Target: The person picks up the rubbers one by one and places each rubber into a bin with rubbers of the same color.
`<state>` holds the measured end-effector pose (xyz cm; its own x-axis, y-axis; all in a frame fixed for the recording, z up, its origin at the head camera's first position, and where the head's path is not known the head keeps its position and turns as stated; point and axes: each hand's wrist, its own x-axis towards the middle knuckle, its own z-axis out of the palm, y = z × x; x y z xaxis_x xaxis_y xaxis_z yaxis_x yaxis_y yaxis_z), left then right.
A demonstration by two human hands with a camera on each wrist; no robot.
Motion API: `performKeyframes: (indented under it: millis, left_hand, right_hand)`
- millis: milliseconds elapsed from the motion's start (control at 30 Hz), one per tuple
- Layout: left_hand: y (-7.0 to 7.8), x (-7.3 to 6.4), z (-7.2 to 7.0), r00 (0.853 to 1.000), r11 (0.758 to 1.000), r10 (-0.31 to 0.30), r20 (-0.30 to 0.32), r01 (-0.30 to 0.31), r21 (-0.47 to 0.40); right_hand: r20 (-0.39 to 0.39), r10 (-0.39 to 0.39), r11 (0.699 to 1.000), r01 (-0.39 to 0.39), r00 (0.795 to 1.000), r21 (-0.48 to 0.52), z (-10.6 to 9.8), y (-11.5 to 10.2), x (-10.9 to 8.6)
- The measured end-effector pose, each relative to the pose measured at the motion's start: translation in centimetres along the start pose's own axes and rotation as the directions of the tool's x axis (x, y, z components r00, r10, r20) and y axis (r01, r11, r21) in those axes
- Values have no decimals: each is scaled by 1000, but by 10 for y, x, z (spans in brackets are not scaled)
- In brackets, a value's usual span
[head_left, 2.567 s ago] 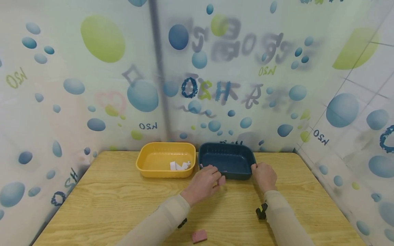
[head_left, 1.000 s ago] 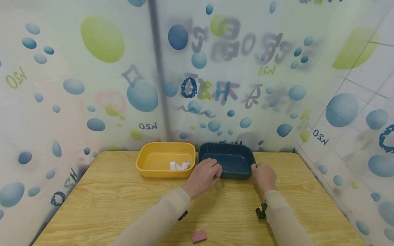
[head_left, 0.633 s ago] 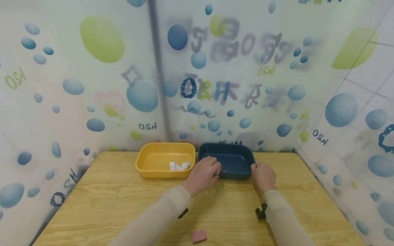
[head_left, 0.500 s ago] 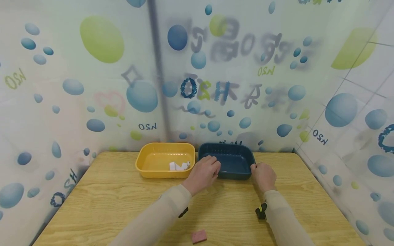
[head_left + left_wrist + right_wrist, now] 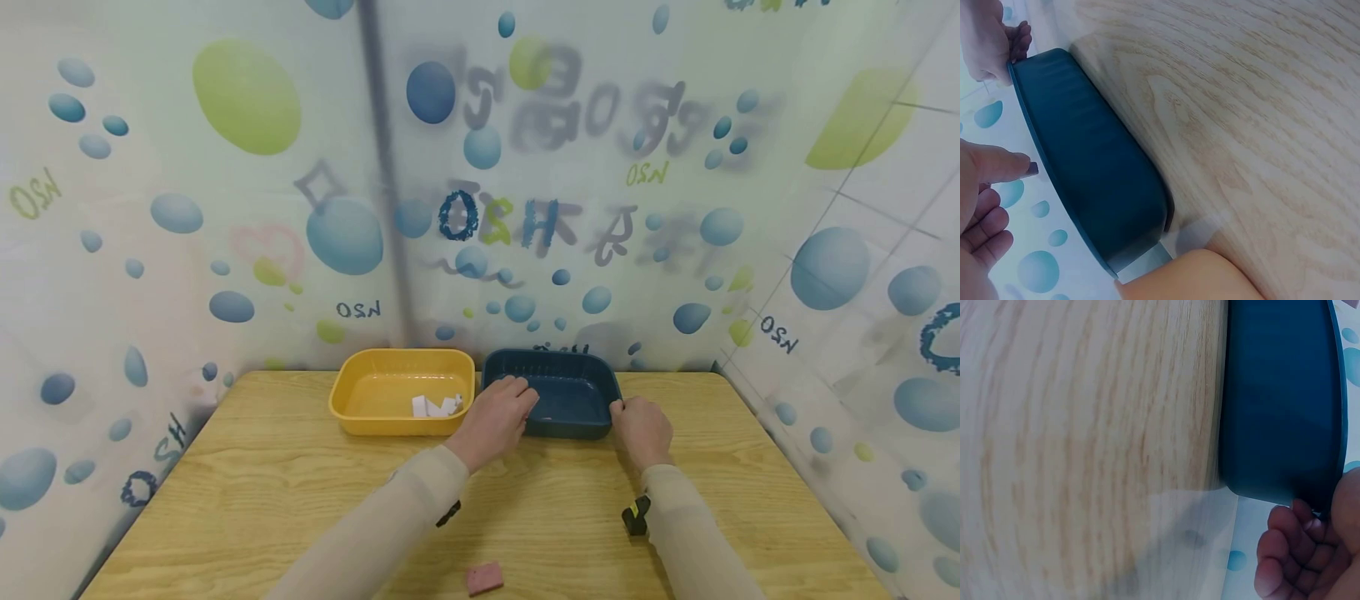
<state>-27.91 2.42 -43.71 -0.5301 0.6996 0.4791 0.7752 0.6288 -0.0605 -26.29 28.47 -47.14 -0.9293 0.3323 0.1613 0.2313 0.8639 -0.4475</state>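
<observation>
My left hand (image 5: 493,423) is over the left front part of the dark blue tray (image 5: 570,429), its fingers curled. In the left wrist view a small corner of a pink block (image 5: 1034,169), looking dark there, shows at the thumb tip; the hand hides the rest of it. My right hand (image 5: 643,432) grips the tray's rim at the right front corner. In the right wrist view its thumb and fingers (image 5: 1277,547) close round that corner. Another pink block (image 5: 485,577) lies on the table near the front edge, between the forearms.
A yellow tray (image 5: 401,426) stands directly left of the blue one, with several white pieces (image 5: 435,407) in its right front corner. Both trays are at the back of the wooden table (image 5: 300,500), near a patterned curtain (image 5: 420,250).
The left hand has moved from in front of the blue tray, where the pink block showed plainly in its fingers, up over the tray's near rim. The right hand keeps its grip on the corner.
</observation>
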Motion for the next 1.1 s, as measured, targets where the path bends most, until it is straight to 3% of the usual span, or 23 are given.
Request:
performKeyframes:
  millis: [333,700,1100]
  left_hand:
    - [-2,2,3,999,1000,-25,37,26,-13]
    - [-5,3,9,999,999,-34,23,35,-25]
    - [-6,4,11,997,998,-57,61,58,-26]
  right_hand:
    - [1,7,1000,-7,1000,-6,2,1,0]
    - [-11,-3,1000,3,1000,-8,2,2,2]
    - [-4,-2,1000,2,1000,-11,3,2,2]
